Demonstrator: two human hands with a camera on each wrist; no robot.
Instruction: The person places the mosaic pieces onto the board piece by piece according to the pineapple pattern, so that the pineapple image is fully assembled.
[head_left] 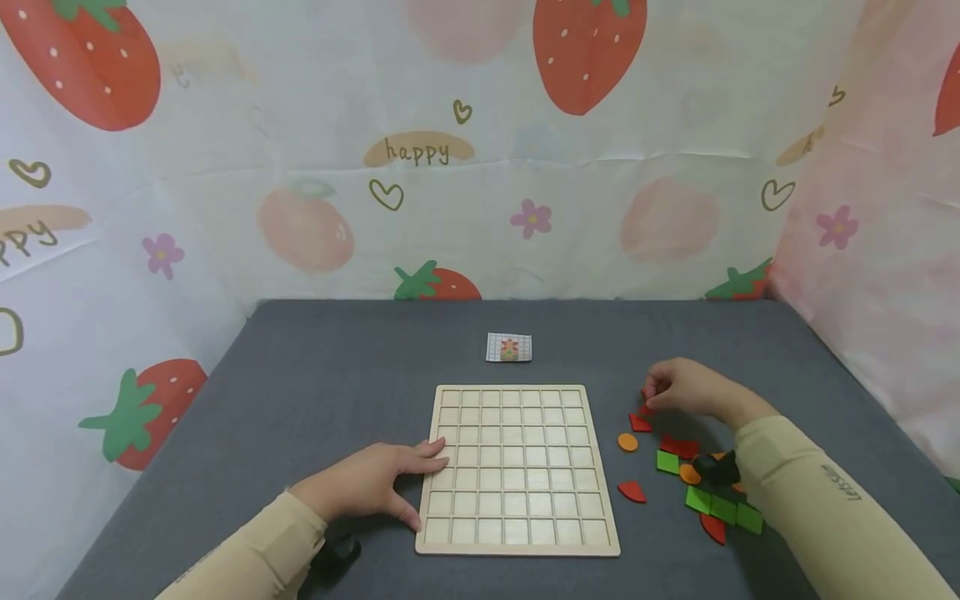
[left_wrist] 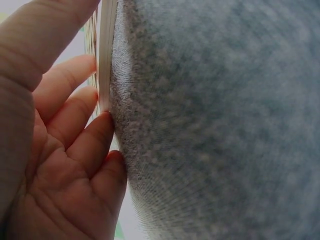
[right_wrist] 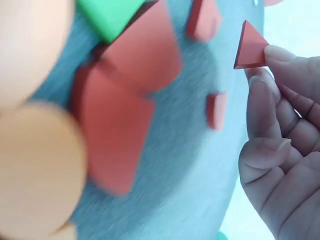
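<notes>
A pale wooden grid board (head_left: pixel 517 468) lies on the grey cloth with its squares bare. My left hand (head_left: pixel 375 483) rests flat at the board's left edge, fingers straight against the wooden rim (left_wrist: pixel 106 55). My right hand (head_left: pixel 678 387) is to the right of the board and pinches a small red triangle piece (right_wrist: pixel 250 47) between fingertips, just above the cloth. Under and behind that hand lie loose pieces: red shapes (head_left: pixel 640 423), orange discs (head_left: pixel 627 442) and green squares (head_left: pixel 667 462).
A small pattern card (head_left: pixel 508 347) lies beyond the board's far edge. Strawberry-print cloth walls close in the grey table (head_left: pixel 315 375) on the back and both sides. A black wrist camera (head_left: pixel 716 468) sits on my right sleeve over the piece pile.
</notes>
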